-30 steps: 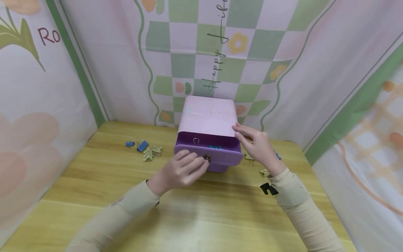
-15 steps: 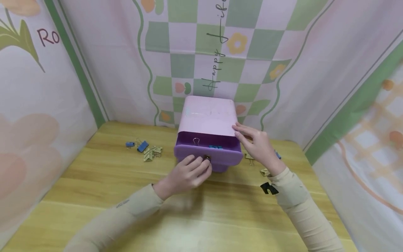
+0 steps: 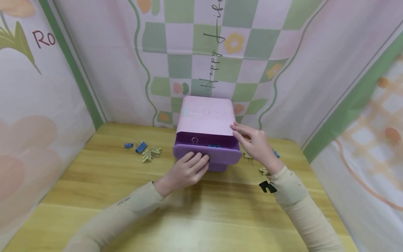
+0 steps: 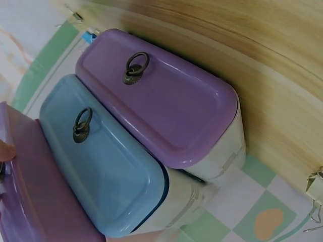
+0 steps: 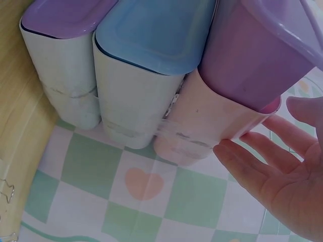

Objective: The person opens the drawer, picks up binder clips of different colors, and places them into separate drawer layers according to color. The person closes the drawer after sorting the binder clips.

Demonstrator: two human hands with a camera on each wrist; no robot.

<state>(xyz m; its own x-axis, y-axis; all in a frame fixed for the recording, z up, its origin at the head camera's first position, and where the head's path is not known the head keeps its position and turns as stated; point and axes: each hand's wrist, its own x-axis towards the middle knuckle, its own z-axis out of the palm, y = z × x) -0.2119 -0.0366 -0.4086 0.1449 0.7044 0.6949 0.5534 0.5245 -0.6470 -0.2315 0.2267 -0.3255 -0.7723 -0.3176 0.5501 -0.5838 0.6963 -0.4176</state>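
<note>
A stacked drawer unit stands on the table with its pink top case (image 3: 207, 115) facing up. Its purple top drawer (image 3: 225, 156) is pulled partway out, and inside show a binder clip's wire loop (image 3: 195, 140) and blue binder clips (image 3: 214, 146). My left hand (image 3: 185, 171) rests its extended fingers on the drawer front, covering the ring pull. My right hand (image 3: 256, 143) touches the case's right side with loosely extended fingers. Beneath are a blue drawer (image 4: 108, 166) and a purple bottom drawer (image 4: 171, 111), both closed, each with a ring pull.
Left of the unit lie blue binder clips (image 3: 141, 147) and gold binder clips (image 3: 147, 155). More clips, including a gold binder clip (image 3: 263, 171), lie by my right forearm, with a black notched piece (image 3: 268, 187). A patterned curtain (image 3: 179, 66) hangs behind the table.
My left fingers have shifted from beside the ring pull onto the drawer front, hiding the ring. The right hand stays against the case; the view has shifted slightly.
</note>
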